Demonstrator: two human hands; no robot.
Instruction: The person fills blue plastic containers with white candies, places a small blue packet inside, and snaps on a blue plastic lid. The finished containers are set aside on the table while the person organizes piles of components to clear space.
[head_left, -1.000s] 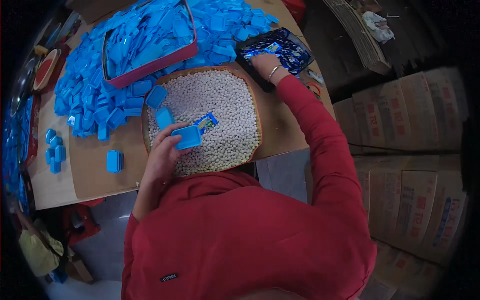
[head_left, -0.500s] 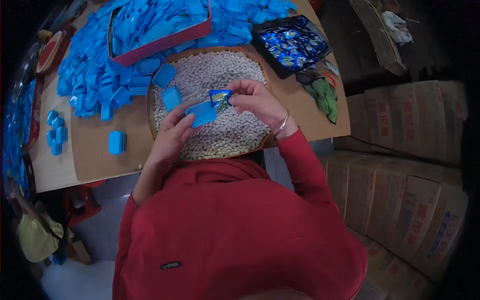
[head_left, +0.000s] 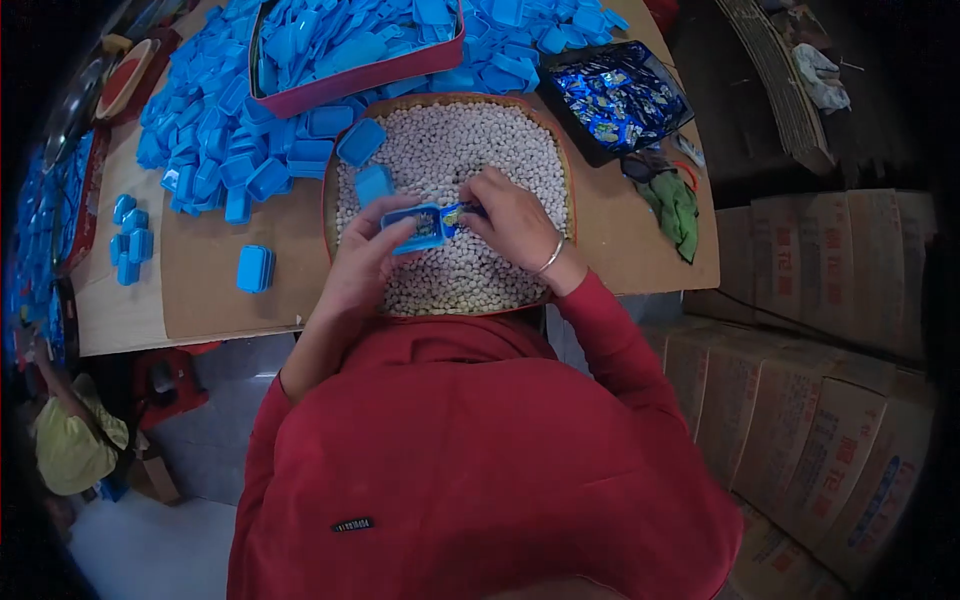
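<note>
In my left hand (head_left: 362, 258), fingers closed on its left end, is a small blue plastic box (head_left: 430, 241) with its hollow side up. Something dark and patterned lies inside the box. My right hand (head_left: 522, 225) pinches a shiny blue-and-yellow sachet (head_left: 451, 221) right at the box's right end; the fingers cover part of it. Both hands are over a wide orange-rimmed basin (head_left: 571, 190) full of small whitish pellets (head_left: 455, 140). Two more blue boxes, one (head_left: 374, 186) close to my left hand and another (head_left: 361, 142) by the rim, rest at the basin's left side.
A large heap of blue boxes (head_left: 215, 130) surrounds a red-sided tray (head_left: 360, 82) at the back. Right of the basin stand a black tray of sachets (head_left: 612, 100) and a green cloth (head_left: 672, 215). Stacked blue boxes (head_left: 255, 268) sit left; cartons (head_left: 800, 400) stand right. Another person (head_left: 75, 445) is at lower left.
The sachet has moved down from above the box to its right end, turning as it went. A dark patterned patch now shows inside the box. The whole view has shifted slightly.
</note>
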